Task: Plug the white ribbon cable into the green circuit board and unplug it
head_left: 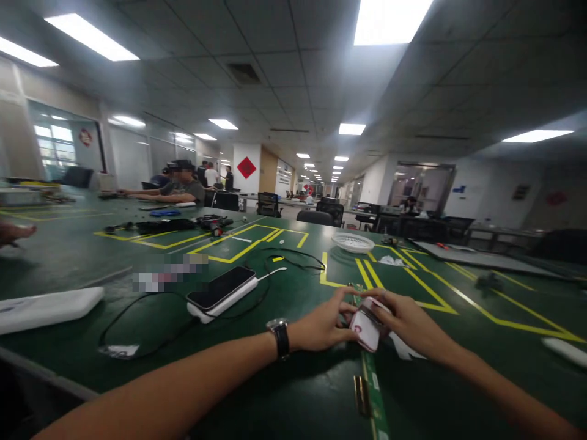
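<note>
Both hands are on a small pale pink and white case with rounded corners and a reddish mark on its face. My left hand, with a watch on the wrist, grips its left side between thumb and fingers. From the right, my right hand closes over its upper part, where a greyish band shows under the fingers. Beneath the case a long narrow green circuit board runs along the table towards me, with a brownish-gold piece at its side. A white scrap of paper lies under my right hand.
To the left a black phone rests on a white block, with a dark cable around it. Another white block lies farther left. A white basket stands ahead, near yellow tape lines. Another person's hand shows at the left edge.
</note>
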`<action>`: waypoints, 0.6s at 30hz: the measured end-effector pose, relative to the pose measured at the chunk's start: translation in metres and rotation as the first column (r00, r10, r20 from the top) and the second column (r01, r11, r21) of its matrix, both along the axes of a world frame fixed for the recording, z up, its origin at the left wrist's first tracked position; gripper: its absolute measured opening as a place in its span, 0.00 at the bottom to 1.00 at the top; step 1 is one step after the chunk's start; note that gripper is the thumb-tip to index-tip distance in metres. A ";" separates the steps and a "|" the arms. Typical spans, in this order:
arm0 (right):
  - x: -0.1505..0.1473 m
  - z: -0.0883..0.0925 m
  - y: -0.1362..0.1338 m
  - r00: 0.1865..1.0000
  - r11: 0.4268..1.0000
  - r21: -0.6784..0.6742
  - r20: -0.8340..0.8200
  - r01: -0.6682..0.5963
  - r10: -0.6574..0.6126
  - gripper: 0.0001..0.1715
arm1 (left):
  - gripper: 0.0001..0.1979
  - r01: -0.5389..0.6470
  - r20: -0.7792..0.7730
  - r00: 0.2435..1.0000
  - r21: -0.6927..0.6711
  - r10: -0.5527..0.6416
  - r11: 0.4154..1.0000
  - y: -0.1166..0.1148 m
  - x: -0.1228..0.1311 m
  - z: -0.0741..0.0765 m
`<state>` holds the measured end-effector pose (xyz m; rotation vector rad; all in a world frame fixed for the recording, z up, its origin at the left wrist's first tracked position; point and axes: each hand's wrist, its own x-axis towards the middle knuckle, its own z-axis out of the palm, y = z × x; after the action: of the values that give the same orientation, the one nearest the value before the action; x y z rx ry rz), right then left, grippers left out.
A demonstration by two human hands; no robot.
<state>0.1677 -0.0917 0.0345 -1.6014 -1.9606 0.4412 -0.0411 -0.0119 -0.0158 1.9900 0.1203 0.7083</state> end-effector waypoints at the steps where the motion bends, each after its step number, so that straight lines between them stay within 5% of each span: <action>1: 0.000 0.000 0.002 1.000 1.000 -0.014 -0.028 -0.007 0.007 0.24 | 0.34 0.007 -0.010 1.000 0.006 -0.007 1.000 0.000 0.000 0.001; 8: 0.010 -0.017 0.012 0.983 0.988 -0.085 -0.144 -0.129 0.116 0.20 | 0.29 -0.042 -0.040 0.998 0.015 0.042 0.999 -0.004 -0.001 0.003; 11: 0.019 -0.020 0.025 0.969 0.995 -0.061 -0.240 -0.078 0.061 0.22 | 0.34 -0.119 -0.020 0.993 -0.172 0.117 0.978 -0.004 0.009 0.000; 14: 0.019 -0.018 0.039 0.968 0.998 0.004 -0.245 0.061 -0.058 0.23 | 0.29 -0.211 0.052 0.957 -0.546 0.284 0.811 -0.004 0.024 -0.006; 18: 0.007 -0.021 0.048 0.979 0.977 0.123 -0.131 0.173 -0.157 0.28 | 0.09 -0.209 0.061 0.920 -0.758 0.387 0.617 -0.002 0.037 -0.011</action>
<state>0.1742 -0.0435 0.0135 -1.5980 -1.7147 0.3249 -0.0038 -0.0142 -0.0271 1.0865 0.5407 0.9091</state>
